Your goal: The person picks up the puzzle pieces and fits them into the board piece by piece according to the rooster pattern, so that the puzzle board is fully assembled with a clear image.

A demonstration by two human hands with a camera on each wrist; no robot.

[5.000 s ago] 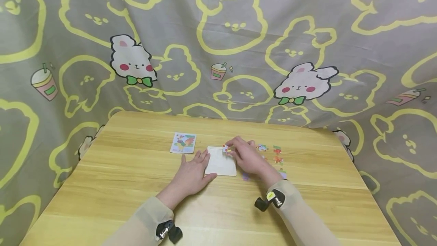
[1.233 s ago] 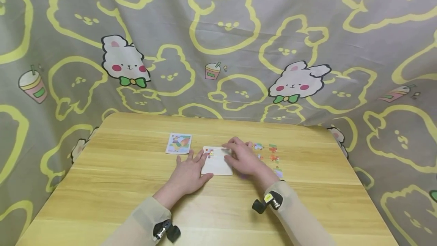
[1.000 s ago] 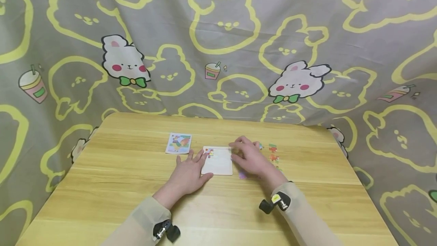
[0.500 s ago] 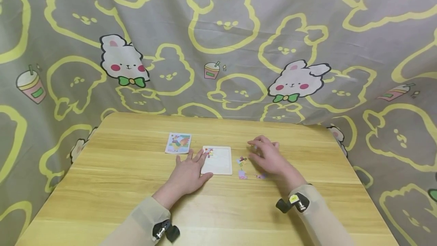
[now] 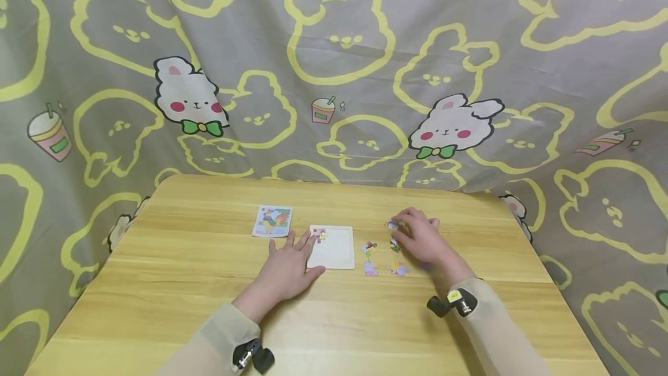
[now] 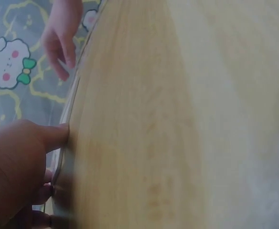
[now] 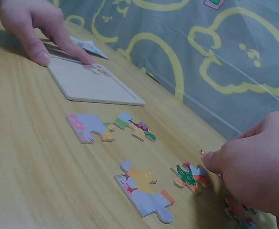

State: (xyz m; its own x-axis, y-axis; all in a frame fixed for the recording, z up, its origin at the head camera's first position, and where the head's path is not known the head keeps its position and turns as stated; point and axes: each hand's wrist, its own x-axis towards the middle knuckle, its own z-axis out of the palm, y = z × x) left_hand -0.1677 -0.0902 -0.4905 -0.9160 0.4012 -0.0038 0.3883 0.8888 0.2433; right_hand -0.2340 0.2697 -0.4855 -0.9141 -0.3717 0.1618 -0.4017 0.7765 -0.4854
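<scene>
A white puzzle tray lies mid-table, with one colourful puzzle piece in its upper left corner. My left hand rests with fingers spread on the tray's left side; fingertips reach that corner piece. To the right of the tray, my right hand pinches another puzzle piece at the far side of the loose pieces. In the right wrist view only a sliver of that piece shows past the fingertips. Below this hand lies a green-and-red puzzle piece. Some pieces are hidden beneath the hand.
A picture card of a bird lies left of the tray. Between tray and right hand are more loose pieces, among them a lilac flowered piece and a yellow-and-lilac piece. A patterned curtain hangs behind the table.
Five seconds ago my right hand held a piece above the tray; that piece now lies in its corner. The right hand has since moved right to the loose pieces. My left hand stays put.
</scene>
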